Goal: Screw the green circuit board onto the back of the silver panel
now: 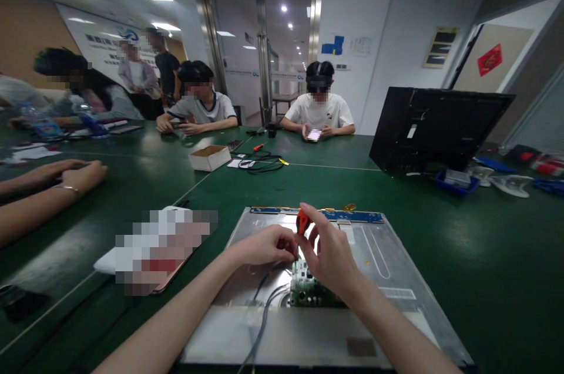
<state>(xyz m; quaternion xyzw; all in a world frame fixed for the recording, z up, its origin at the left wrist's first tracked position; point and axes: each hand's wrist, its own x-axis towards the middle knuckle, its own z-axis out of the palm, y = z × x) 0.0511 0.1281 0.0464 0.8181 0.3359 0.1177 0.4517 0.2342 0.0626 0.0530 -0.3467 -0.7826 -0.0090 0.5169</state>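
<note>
My right hand (332, 250) grips a screwdriver (302, 219) with an orange-red and black handle, held upright over a green circuit board (304, 286). Close beside it, my left hand (271, 245) is closed in a pinch by the screwdriver's shaft; whether it holds the shaft or something small is hidden. The board sits on the silver metal back of a flat display panel (383, 333), partly covered by my right hand. Dark cables (263, 321) run from the board's left side toward me. A narrow blue board strip (361, 217) lines the panel's far edge.
Left of the panel lies a blurred-out phone-like item (163, 250). Farther off are an open box (210, 158), a cable coil (264, 162) and another orange screwdriver (258, 147). A black monitor (436, 127) and blue tray (456, 181) stand right. Another person's hands (83, 177) rest at left.
</note>
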